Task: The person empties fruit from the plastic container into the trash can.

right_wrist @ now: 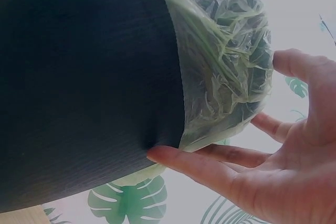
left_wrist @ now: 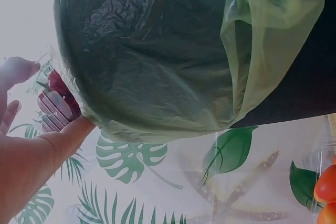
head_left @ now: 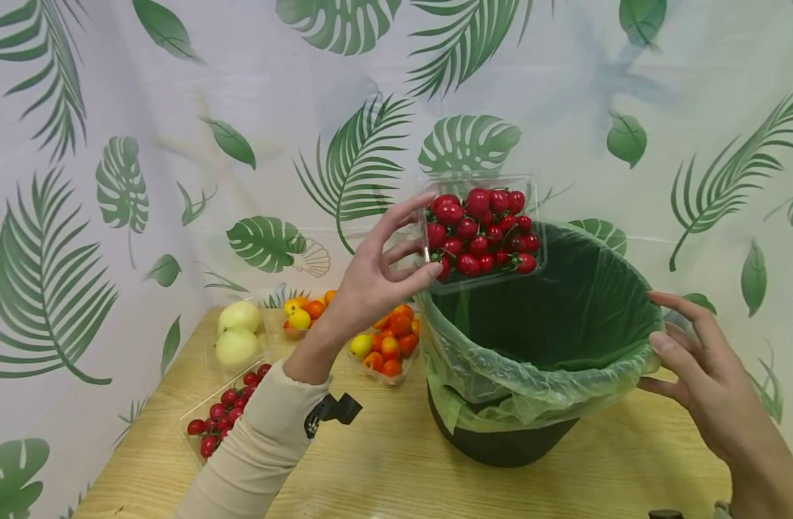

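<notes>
My left hand [head_left: 386, 270] grips the left edge of a clear plastic box of small red fruits [head_left: 479, 234], green stems showing. The box is tilted over the far left part of the bin's rim. A dark trash bin [head_left: 513, 440] stands on the table, lined with a pale green bag [head_left: 539, 389] folded over its rim. At the bin's right side, the fairly straight, spread fingers of my right hand [head_left: 711, 382] touch the rim and outer wall. The right wrist view shows one fingertip against the dark wall [right_wrist: 94, 87] below the bag's edge.
On the table [head_left: 370, 461] to the left lie another box of red fruits [head_left: 224, 414], two pale yellow-green round fruits [head_left: 237, 335] in clear packaging, and two boxes of orange and yellow fruits [head_left: 390, 346]. A leaf-patterned curtain [head_left: 344, 86] hangs behind. A dark object [head_left: 665, 514] shows at the bottom edge.
</notes>
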The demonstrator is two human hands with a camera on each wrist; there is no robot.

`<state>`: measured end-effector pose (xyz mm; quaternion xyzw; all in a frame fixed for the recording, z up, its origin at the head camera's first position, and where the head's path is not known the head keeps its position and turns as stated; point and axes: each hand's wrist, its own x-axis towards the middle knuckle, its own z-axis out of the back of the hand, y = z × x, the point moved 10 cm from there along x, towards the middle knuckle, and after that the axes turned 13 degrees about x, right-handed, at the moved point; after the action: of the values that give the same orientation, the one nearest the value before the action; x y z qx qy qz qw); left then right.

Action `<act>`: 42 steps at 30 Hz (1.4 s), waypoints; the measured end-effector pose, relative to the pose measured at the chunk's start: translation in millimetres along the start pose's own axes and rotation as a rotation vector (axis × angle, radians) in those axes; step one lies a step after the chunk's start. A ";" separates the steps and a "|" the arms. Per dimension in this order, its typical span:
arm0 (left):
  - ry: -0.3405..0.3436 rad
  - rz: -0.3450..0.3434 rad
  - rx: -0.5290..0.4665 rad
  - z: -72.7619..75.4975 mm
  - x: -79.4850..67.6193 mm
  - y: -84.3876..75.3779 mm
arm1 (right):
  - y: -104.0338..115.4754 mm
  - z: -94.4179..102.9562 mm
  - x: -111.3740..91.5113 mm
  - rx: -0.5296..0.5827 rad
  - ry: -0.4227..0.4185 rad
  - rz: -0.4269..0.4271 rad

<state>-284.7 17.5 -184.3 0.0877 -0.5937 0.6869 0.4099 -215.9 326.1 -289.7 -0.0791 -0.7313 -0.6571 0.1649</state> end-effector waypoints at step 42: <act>0.003 -0.114 0.088 -8.9 -9.4 -8.1 | 2.8 -0.4 -1.4 0.005 0.008 -0.004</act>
<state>-269.9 20.8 -186.4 0.1384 -0.5564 0.6880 0.4448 -213.6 326.2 -287.5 -0.0748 -0.7325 -0.6558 0.1665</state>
